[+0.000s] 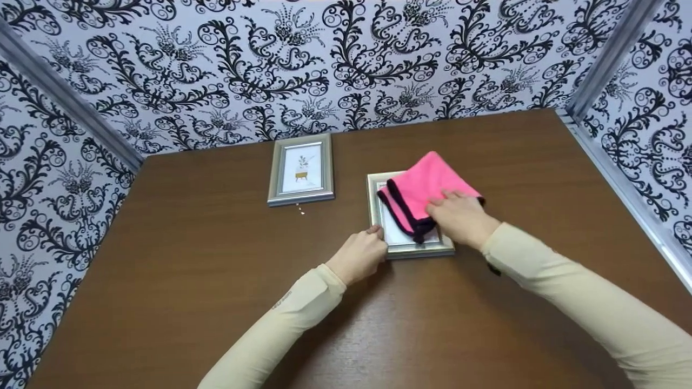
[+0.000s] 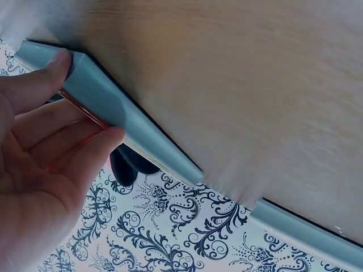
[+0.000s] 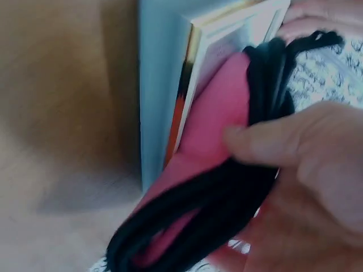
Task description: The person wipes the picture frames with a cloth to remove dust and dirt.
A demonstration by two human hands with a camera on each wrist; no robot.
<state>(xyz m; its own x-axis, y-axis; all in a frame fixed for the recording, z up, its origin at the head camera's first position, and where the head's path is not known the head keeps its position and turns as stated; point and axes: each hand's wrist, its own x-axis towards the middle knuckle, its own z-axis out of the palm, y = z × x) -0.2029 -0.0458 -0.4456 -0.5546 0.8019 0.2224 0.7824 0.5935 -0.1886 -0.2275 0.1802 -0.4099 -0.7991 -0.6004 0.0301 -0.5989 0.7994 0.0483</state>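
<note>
A picture frame (image 1: 419,252) with a pale silvery-gold border lies flat on the table, its picture mostly covered by a folded pink cloth (image 1: 432,181) with black edging. My left hand (image 1: 359,255) pinches the frame at its near left corner; in the left wrist view the thumb (image 2: 57,68) rests along the outer side while the fingers reach over the border. With my right hand (image 1: 462,219) I hold the cloth against the frame's right part. The right wrist view has the thumb (image 3: 266,141) on top of the bunched cloth, whose black hem hangs in loops.
A second frame (image 1: 327,189), holding a small plant drawing, lies farther back to the left. Small white bits (image 1: 302,212) are scattered by its near edge. The brown table (image 1: 216,243) meets patterned walls (image 1: 346,65) at the back and sides.
</note>
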